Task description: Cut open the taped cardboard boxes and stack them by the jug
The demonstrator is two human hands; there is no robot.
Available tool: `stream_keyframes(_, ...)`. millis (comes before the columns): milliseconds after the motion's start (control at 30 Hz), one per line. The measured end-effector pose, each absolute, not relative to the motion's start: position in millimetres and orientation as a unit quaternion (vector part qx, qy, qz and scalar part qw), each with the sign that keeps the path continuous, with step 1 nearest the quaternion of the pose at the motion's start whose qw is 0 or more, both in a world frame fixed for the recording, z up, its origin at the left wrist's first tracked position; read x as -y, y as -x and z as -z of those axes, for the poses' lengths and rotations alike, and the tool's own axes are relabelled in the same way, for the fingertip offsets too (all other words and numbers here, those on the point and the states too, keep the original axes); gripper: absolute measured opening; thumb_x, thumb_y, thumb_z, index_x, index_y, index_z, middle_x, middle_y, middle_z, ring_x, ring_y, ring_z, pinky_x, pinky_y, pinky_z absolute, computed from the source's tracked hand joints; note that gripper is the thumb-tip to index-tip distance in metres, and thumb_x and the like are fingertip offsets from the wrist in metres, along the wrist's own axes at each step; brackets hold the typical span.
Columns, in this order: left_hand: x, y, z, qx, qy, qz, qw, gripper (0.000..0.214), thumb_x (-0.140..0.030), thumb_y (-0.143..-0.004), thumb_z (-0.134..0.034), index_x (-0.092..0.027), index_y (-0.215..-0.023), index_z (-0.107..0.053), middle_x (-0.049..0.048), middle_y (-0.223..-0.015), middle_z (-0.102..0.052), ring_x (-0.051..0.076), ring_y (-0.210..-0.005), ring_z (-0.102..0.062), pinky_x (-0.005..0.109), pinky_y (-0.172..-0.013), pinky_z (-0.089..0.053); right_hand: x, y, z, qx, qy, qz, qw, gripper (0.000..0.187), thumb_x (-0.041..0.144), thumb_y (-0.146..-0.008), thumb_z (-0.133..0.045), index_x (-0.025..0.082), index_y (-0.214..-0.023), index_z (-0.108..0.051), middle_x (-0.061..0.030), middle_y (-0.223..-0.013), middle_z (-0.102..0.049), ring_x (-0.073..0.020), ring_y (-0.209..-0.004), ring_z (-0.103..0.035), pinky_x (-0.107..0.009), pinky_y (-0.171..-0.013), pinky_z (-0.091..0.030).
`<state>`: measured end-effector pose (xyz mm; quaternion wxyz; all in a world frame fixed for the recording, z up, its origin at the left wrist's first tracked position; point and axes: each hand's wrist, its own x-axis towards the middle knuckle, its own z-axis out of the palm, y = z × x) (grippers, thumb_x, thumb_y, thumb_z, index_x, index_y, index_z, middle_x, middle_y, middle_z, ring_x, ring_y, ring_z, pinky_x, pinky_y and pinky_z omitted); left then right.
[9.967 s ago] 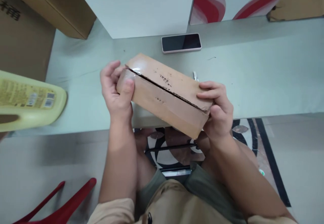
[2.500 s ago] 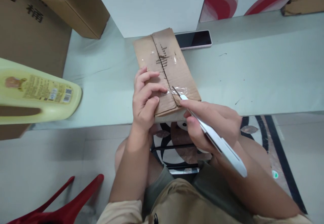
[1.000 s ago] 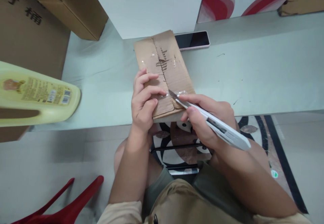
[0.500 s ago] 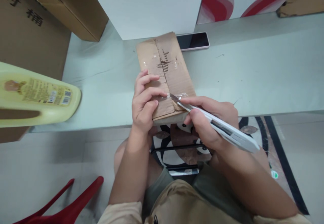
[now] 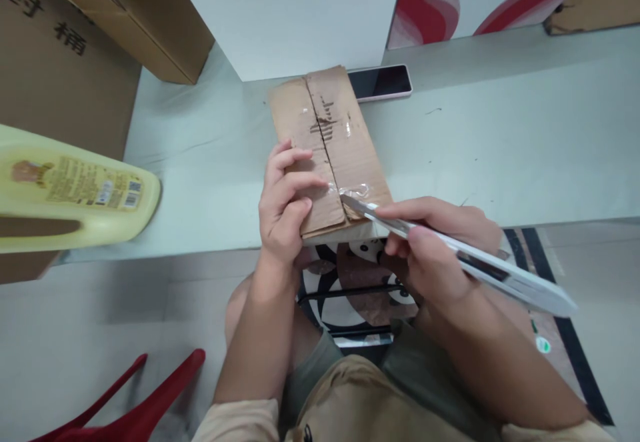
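Note:
A flat brown cardboard box (image 5: 340,135) lies on the pale green table (image 5: 500,135), its near end over the table's edge. Clear tape crosses its centre seam near me. My left hand (image 5: 285,202) presses down on the box's near left flap, fingers curled over it. My right hand (image 5: 440,249) grips a white utility knife (image 5: 470,262). The blade tip rests at the taped seam on the box's near end.
A phone (image 5: 381,83) lies just behind the box. A yellow plastic jug (image 5: 65,189) lies on its side at the left. Large cardboard cartons (image 5: 60,62) stand at the back left, a white panel and a red-and-white carton behind. A red chair (image 5: 125,409) is below left.
Ten seconds ago both hands held the box in the air; now it lies on the table. Over the last second my right hand drew back to the right, flattening the knife's angle.

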<state>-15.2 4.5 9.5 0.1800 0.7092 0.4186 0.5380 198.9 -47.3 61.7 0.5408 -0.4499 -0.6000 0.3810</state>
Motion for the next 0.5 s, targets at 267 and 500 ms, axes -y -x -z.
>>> stream_keyframes(267,-10.1,14.0,-9.6,-0.379,-0.706,-0.574,0.169,0.034,-0.049,-0.092,-0.053,-0.036,-0.121,-0.066,0.0013,-0.122,-0.069,0.029,-0.127,-0.06,0.058,-0.128,-0.032,25.4,-203.4,-38.9,0.554,0.515,-0.224,0.614,0.025,0.038,-0.097,-0.055,0.026,-0.114,-0.069,-0.0008,-0.077,-0.071,-0.0168,-0.061,-0.066,-0.033,-0.058,-0.056)
stream_keyframes(500,-11.3,16.8,-7.3,-0.369,-0.711,-0.574,0.168,0.035,-0.049,-0.093,-0.055,-0.036,-0.125,-0.064,0.0017,-0.124,-0.066,0.029,-0.126,-0.06,0.058,-0.128,-0.031,-7.0,-226.2,-2.5,0.664,0.654,-0.16,0.327,0.059,0.033,-0.084,-0.061,0.021,-0.142,-0.055,-0.0114,-0.115,-0.077,-0.0299,-0.097,-0.073,-0.047,-0.085,-0.06)
